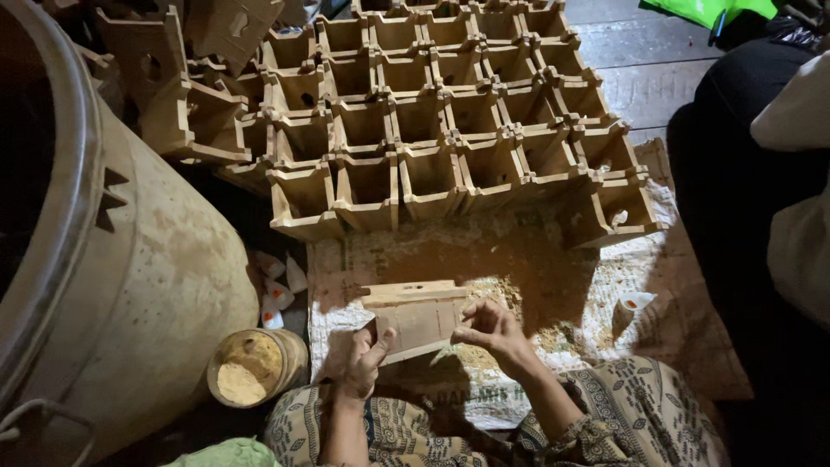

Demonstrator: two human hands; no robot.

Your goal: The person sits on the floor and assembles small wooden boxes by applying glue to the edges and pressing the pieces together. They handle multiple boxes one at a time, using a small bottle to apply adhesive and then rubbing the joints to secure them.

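Observation:
A small open wooden box (419, 316) lies on a dusty woven sack (553, 285) in front of my lap. My left hand (365, 356) grips its near left corner. My right hand (487, 332) rests on the box's right side, fingers pinched together over yellowish powder; what they pinch is too small to tell. Sawdust-like powder is scattered on the sack around the box.
Several identical wooden boxes (432, 130) stand in rows beyond the sack. A big rusty drum (130, 259) fills the left. A round tin of yellow powder (252, 367) sits by my left knee. Another person in dark clothes (761, 199) sits at the right.

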